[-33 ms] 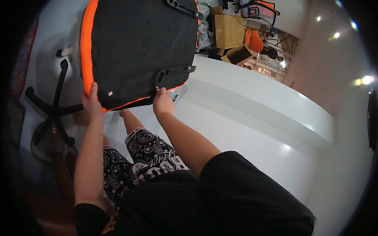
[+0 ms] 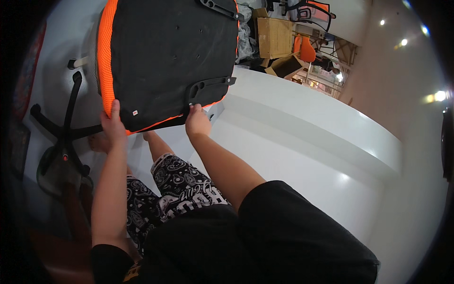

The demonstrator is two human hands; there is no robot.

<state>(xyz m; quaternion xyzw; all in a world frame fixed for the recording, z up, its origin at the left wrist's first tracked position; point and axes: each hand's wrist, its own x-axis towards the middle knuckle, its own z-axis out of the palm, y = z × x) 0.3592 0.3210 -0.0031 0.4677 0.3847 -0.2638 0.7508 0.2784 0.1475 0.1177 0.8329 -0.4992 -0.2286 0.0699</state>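
Note:
An office chair seat (image 2: 156, 61) with an orange mesh edge is turned so its black underside faces me. Its lower left corner is gripped by my left hand (image 2: 114, 125), the thumb lying on the orange edge. My right hand (image 2: 197, 122) is closed, fingertips pinched at the lower end of a black curved bracket (image 2: 203, 88), beside a small bolt head. Whatever those fingers hold is hidden. A second black bracket (image 2: 218, 8) is fixed along the seat's top side. Several small holes dot the underside between the brackets.
A black five-star chair base (image 2: 65, 135) stands on the floor at left. A white ledge (image 2: 312, 104) curves along the right. Beyond it are cardboard boxes (image 2: 275, 38), clear plastic wrapping (image 2: 245, 35), an orange chair part (image 2: 308, 49) and another chair (image 2: 309, 13).
The seat's lower edge and both my hands have shifted very slightly to the right. The grip of each hand looks the same.

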